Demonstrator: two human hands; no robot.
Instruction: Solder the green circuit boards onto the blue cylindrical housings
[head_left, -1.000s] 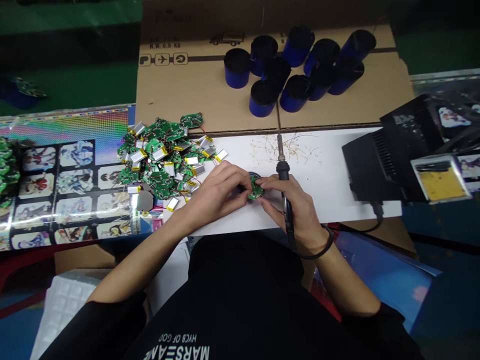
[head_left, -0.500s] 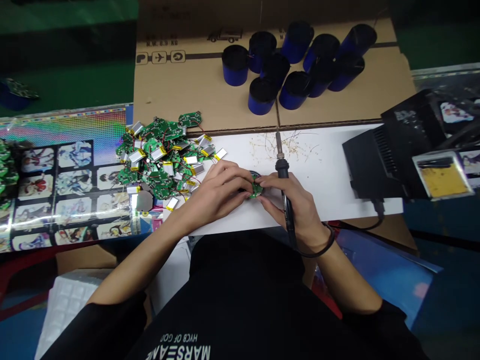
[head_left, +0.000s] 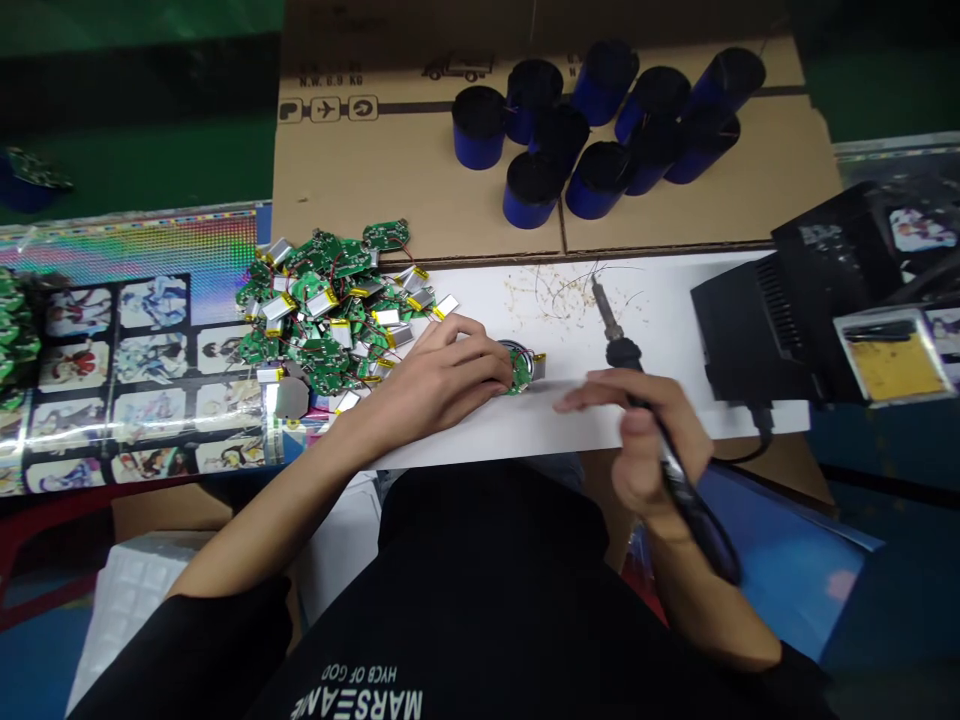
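Observation:
My left hand (head_left: 463, 372) is closed around the left side of a small green circuit board (head_left: 519, 372), with part of a dark round rim showing behind it. A silver battery with a yellow end (head_left: 539, 367) sticks out at the board's right edge. Apart from the board, on the right, my right hand (head_left: 652, 435) has a soldering iron (head_left: 624, 352) lodged in its grip. The iron's tip points up and away over the white sheet, and the index finger reaches left, slightly blurred.
Left of my hands lies a heap of circuit boards with batteries (head_left: 330, 310). Several blue cylinders with black tops (head_left: 531, 190) stand on cardboard (head_left: 405, 190) at the back. Wire scraps (head_left: 555, 290) litter the white sheet (head_left: 667, 320). A black soldering station (head_left: 739, 325) and yellow sponge tray (head_left: 892, 355) stand right.
My right hand has left the board and moved right with the soldering iron, whose handle is now tilted. The board and its battery are uncovered. My left hand stays at the board.

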